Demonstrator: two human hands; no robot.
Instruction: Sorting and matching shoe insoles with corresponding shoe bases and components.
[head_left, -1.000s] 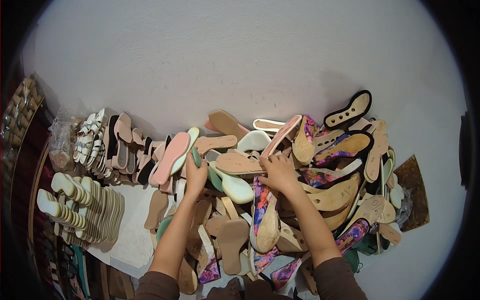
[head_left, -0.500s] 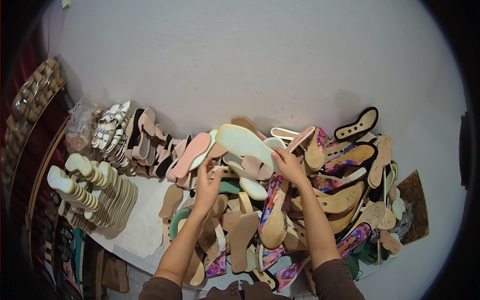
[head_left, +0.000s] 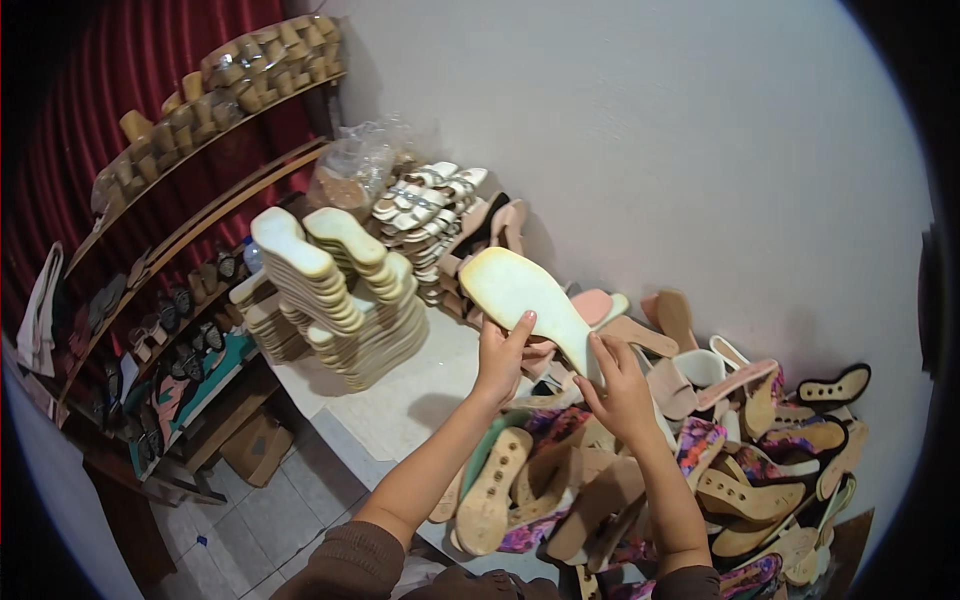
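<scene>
Sole (head_left: 522,292) clasped by left hand (head_left: 503,362) at mid-edge, right hand (head_left: 622,398) at narrow end.

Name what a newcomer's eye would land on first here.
First, the pale sole near mid-picture, held in the left hand and the right hand. Next, the jumbled heap of shoe parts, some with bright floral covering, spread over the table's right side. Then the neat stacks of pale soles on the table's left, with a deep red curtain behind the shelves at upper left.
</scene>
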